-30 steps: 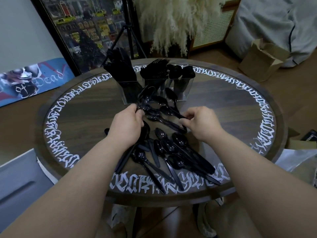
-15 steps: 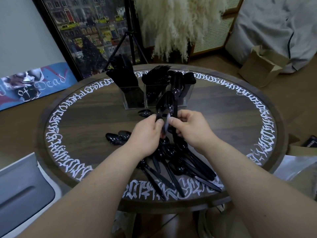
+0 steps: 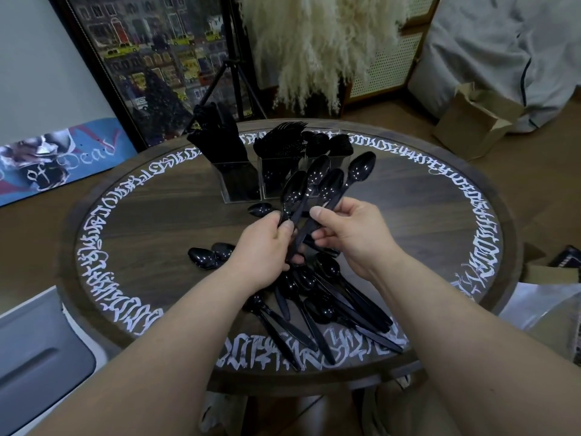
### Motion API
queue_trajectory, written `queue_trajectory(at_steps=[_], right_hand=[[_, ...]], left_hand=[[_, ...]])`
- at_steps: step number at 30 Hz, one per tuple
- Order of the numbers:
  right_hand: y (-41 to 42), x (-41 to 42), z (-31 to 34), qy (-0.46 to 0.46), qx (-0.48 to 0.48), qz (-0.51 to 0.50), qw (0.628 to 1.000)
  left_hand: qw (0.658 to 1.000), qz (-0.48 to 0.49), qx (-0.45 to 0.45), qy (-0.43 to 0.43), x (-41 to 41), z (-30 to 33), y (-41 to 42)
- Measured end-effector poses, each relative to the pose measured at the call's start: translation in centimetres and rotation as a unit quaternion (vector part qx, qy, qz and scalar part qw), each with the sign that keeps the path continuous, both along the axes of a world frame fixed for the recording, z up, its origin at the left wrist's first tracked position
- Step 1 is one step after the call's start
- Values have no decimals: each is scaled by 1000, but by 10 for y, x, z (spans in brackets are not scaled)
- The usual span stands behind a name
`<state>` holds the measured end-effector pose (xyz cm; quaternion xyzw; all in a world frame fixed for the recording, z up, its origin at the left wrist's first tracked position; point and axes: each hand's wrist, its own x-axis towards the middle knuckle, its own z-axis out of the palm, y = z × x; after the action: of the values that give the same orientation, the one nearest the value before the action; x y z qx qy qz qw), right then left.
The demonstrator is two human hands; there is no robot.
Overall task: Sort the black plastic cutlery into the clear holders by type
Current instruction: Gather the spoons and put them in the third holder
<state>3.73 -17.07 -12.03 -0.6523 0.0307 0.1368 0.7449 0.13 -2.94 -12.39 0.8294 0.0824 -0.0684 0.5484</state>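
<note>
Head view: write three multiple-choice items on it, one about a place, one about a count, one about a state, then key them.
1. Where do the clear holders stand?
A. at the table's far side
B. on the floor
C. at the table's near edge

2. How many spoon bowls fan up above the hands?
A. one
B. four
C. nine

3. What is the left hand doing?
A. lying flat on the table
B. gripping spoon handles
C. hanging off the table

Key: 1 A, the holders sit beyond the hands on the round table. 2 B, four bowls of the held spoons show. 3 B, its fingers curl round the handles, as the right hand pinches them too.
</note>
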Motion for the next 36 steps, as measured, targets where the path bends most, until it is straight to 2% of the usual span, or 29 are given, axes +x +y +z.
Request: queue_trajectory(at_steps=[3, 11, 14, 18, 21, 27, 31, 34, 36], right_hand=[[4, -1, -2, 15, 13, 1, 1000], [6, -2, -2, 11, -10, 11, 1000], [7, -1, 1, 35, 12, 0, 999], [5, -3, 5, 40, 22, 22, 999], [10, -8, 2, 21, -9, 53, 998], [14, -13, 2, 43, -33, 37, 998], [11, -8, 5, 44, -104, 14, 994], [4, 1, 10, 81, -10, -57, 995], [-2, 4, 10, 70, 18, -68, 995]], left_hand=[[1000, -13, -4, -9, -1, 1, -3], [993, -24, 105, -54, 2, -4, 1], [989, -5, 133, -65, 4, -4, 4], [988, 20, 141, -60, 4, -4, 7], [993, 17, 108, -53, 1, -1, 2], [995, 16, 83, -52, -2, 1, -4], [991, 16, 114, -69, -1, 4, -2], [995, -2, 81, -57, -2, 4, 2], [996, -20, 77, -38, -4, 5, 4]])
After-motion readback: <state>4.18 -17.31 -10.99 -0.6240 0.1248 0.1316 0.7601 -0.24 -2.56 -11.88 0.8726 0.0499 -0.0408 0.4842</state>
